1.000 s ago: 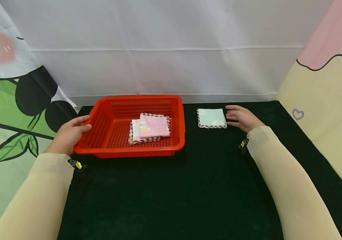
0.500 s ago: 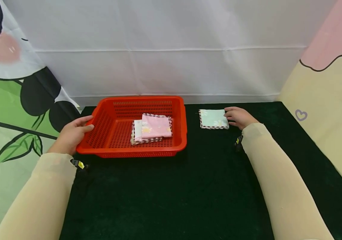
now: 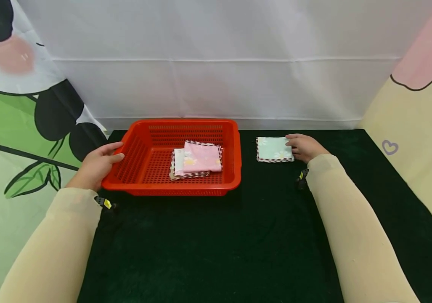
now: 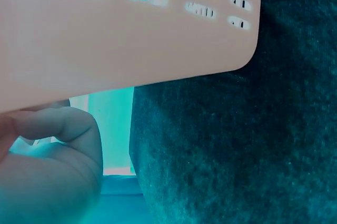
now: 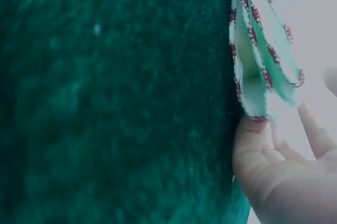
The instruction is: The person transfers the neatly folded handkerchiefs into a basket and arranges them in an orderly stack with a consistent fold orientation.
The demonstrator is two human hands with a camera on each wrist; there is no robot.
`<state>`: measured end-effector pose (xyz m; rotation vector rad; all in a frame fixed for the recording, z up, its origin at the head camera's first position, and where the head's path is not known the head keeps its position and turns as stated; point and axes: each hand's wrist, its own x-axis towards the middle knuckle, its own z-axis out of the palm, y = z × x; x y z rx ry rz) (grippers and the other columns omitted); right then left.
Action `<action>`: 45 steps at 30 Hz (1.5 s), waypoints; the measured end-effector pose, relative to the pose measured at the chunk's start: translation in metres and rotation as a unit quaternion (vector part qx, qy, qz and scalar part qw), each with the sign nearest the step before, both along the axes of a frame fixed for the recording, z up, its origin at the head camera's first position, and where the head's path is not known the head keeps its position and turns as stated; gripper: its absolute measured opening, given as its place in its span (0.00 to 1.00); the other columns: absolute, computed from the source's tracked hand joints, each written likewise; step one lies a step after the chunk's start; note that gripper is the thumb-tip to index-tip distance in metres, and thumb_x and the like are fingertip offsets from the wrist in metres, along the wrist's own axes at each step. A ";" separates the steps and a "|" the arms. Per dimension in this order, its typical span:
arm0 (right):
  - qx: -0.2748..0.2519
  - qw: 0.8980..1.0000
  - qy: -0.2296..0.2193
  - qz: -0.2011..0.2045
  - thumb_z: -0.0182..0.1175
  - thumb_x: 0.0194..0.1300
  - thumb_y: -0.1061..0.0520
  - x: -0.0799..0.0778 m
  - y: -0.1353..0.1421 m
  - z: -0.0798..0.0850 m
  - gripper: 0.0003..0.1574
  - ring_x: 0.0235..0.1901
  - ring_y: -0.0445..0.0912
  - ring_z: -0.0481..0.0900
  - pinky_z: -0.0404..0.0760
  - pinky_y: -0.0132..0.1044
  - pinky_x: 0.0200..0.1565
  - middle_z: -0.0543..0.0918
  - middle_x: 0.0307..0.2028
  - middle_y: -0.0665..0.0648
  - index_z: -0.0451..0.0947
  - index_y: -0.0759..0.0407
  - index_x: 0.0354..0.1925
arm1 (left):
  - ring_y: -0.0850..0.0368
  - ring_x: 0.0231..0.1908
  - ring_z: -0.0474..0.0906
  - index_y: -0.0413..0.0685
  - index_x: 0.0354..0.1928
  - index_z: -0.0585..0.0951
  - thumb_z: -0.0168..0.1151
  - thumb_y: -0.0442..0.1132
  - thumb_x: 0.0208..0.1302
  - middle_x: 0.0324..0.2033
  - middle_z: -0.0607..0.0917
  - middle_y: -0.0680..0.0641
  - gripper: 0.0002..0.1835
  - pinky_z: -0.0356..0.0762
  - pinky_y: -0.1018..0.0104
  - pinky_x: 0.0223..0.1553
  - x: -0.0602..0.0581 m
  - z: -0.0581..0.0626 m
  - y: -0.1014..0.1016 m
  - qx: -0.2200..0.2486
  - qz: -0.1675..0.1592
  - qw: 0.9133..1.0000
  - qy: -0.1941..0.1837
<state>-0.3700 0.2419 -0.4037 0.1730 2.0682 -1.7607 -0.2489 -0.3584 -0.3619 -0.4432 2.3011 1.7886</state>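
A red plastic basket (image 3: 136,168) stands on the left of the table, and my left hand (image 3: 96,168) grips its left rim between thumb and fingers. In the left wrist view the thumb of that hand (image 4: 58,150) bends under the basket's edge (image 4: 131,50). To the right of the basket lies a folded mint handkerchief (image 3: 272,148) with a flower print and checked trim. My right hand (image 3: 306,148) holds its right edge, fingers on top. The right wrist view shows the thumb (image 5: 255,142) against the bottom fold of the layered handkerchief (image 5: 263,50).
Inside the basket, a folded pink handkerchief (image 3: 204,158) lies partly over a white one (image 3: 178,162). Dark green cloth covers the table (image 3: 200,248). A white curtain (image 3: 216,80) hangs behind it, with printed cloths at the left and right sides.
My right hand has moved left, from beside the mint handkerchief onto its right edge. The left hand stays on the basket rim. The head view has shifted slightly.
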 end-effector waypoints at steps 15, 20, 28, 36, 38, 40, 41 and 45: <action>-0.126 0.991 -0.036 -0.038 0.52 0.78 0.64 -0.003 0.001 0.001 0.39 0.77 0.55 0.48 0.57 0.57 0.74 0.40 0.82 0.49 0.57 0.49 0.81 | 0.49 0.63 0.71 0.64 0.81 0.59 0.55 0.49 0.79 0.73 0.64 0.46 0.33 0.83 0.65 0.48 0.004 0.001 0.004 -0.013 0.001 1.000 -0.001; -0.087 0.996 -0.020 -0.017 0.52 0.79 0.63 -0.003 0.003 0.001 0.38 0.71 0.54 0.59 0.66 0.53 0.69 0.48 0.81 0.53 0.57 0.49 0.81 | 0.48 0.64 0.71 0.65 0.81 0.59 0.56 0.49 0.79 0.74 0.63 0.45 0.34 0.83 0.65 0.49 0.002 0.001 0.004 -0.007 0.002 1.000 -0.007; -0.102 0.994 -0.025 -0.031 0.51 0.79 0.64 0.008 -0.004 0.011 0.38 0.71 0.53 0.60 0.65 0.55 0.69 0.48 0.81 0.53 0.56 0.50 0.81 | 0.50 0.63 0.71 0.65 0.81 0.60 0.57 0.49 0.78 0.72 0.64 0.47 0.33 0.83 0.67 0.47 0.002 0.000 0.005 -0.001 0.007 1.000 -0.005; -0.065 0.996 -0.047 -0.029 0.52 0.78 0.66 0.001 0.000 0.001 0.39 0.64 0.53 0.68 0.77 0.47 0.59 0.55 0.78 0.57 0.58 0.47 0.81 | 0.49 0.64 0.70 0.65 0.81 0.60 0.56 0.48 0.79 0.74 0.63 0.45 0.33 0.83 0.67 0.48 0.001 0.002 0.005 -0.003 0.006 1.000 -0.005; -0.067 0.996 -0.043 -0.032 0.52 0.78 0.66 0.000 0.002 0.000 0.39 0.64 0.52 0.68 0.78 0.46 0.57 0.55 0.78 0.57 0.58 0.47 0.81 | 0.48 0.65 0.69 0.65 0.81 0.59 0.55 0.49 0.79 0.75 0.62 0.45 0.33 0.83 0.66 0.48 0.001 0.002 0.005 -0.004 0.005 1.000 -0.005; -0.077 0.996 -0.037 -0.034 0.51 0.78 0.66 0.001 0.004 0.002 0.40 0.65 0.52 0.66 0.78 0.46 0.56 0.54 0.79 0.56 0.57 0.47 0.81 | 0.48 0.65 0.69 0.66 0.81 0.59 0.55 0.49 0.79 0.75 0.62 0.45 0.33 0.83 0.66 0.48 0.001 0.002 0.004 -0.005 0.004 1.000 -0.005; -0.083 0.995 -0.034 -0.034 0.51 0.78 0.67 0.001 0.004 0.004 0.40 0.66 0.52 0.65 0.78 0.46 0.56 0.53 0.79 0.56 0.57 0.47 0.81 | 0.48 0.65 0.69 0.66 0.81 0.59 0.55 0.49 0.79 0.75 0.61 0.45 0.33 0.83 0.66 0.47 0.000 0.002 0.004 -0.005 0.004 1.000 -0.005; -0.109 0.993 -0.035 -0.031 0.50 0.79 0.67 0.007 0.004 0.011 0.40 0.66 0.53 0.64 0.79 0.44 0.55 0.52 0.79 0.55 0.55 0.48 0.82 | 0.48 0.66 0.69 0.66 0.81 0.59 0.56 0.49 0.79 0.75 0.61 0.45 0.33 0.83 0.67 0.47 0.000 0.001 0.005 -0.001 0.006 1.000 -0.005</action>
